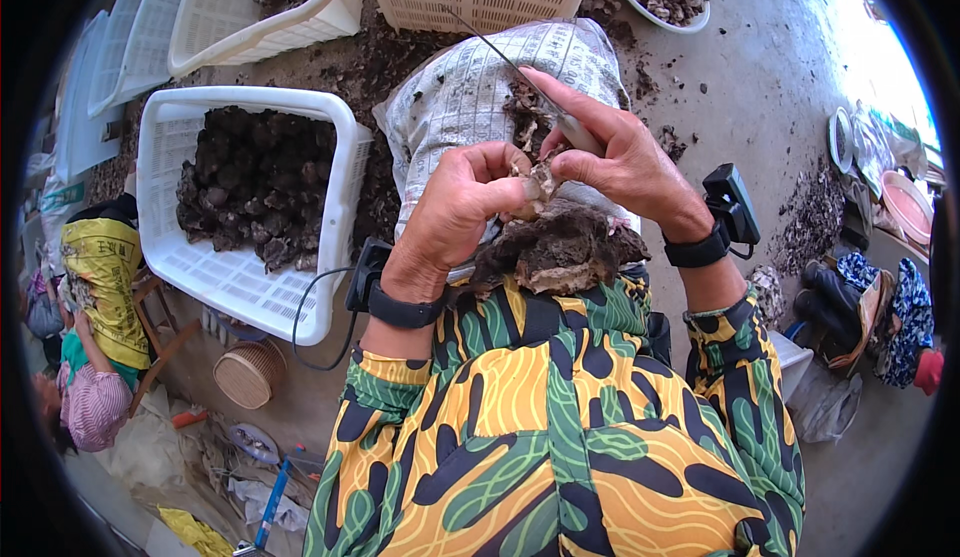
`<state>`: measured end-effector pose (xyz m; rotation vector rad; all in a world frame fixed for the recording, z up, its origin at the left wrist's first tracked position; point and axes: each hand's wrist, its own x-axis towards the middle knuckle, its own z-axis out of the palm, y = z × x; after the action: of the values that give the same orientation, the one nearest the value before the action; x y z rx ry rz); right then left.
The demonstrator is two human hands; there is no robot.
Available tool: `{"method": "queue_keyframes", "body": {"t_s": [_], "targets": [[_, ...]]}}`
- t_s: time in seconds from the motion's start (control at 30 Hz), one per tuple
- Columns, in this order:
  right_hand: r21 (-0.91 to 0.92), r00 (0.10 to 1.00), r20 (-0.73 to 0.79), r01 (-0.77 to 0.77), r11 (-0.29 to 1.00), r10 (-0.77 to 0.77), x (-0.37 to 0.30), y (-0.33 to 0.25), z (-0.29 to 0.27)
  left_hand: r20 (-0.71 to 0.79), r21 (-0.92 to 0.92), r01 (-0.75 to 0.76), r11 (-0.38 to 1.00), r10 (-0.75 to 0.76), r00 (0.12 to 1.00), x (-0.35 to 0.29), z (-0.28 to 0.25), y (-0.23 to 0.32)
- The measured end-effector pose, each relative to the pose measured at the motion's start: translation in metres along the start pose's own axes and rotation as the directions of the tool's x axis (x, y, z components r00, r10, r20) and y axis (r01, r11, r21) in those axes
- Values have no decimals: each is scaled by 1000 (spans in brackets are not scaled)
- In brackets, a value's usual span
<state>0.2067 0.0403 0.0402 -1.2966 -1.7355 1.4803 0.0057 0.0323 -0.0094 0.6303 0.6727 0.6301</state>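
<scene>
My right hand (632, 165) is closed round the handle of a knife (577, 133); its long thin blade points up and to the left. My left hand (442, 207) pinches a small pale-brown, ragged piece (543, 181) that looks like mushroom, and the right thumb meets it there. Right below both hands, a large dark-brown clump (560, 247), fungus-like with a paler torn edge, rests on my lap. A stuffed white woven sack (490, 92) with printing lies in front of me, dark scraps on it.
To the left stands a white plastic basket (345, 192) with dark lumps inside. More crates (475, 2) and a white basin (690, 25) of scraps are at the far side. Another person (95, 397) sits at the far left. Boots (835, 302) and cloths lie at right.
</scene>
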Motion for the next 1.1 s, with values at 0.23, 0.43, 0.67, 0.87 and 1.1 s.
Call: {"method": "queue_keyframes", "body": {"t_s": [0.23, 0.43, 0.67, 0.87, 1.1], "targets": [[-63, 997, -78, 16, 998, -21, 3, -2, 4, -105, 32, -91, 995, 93, 990, 5, 4, -5], [-115, 996, -89, 17, 993, -27, 1, -1, -1, -100, 63, -67, 996, 74, 992, 3, -1, -7], [83, 954, -222, -186, 979, 200, -6, 14, -22, -124, -140, -183, 973, 166, 978, -5, -12, 0], [-24, 977, -178, -126, 992, 120, -4, 21, -11, -19, -268, -169, 948, 170, 985, 0, -18, -3], [-251, 973, -231, -59, 966, 0, -9, 22, -6, -92, -257, -167, 952, 148, 985, -2, -13, -2]]}}
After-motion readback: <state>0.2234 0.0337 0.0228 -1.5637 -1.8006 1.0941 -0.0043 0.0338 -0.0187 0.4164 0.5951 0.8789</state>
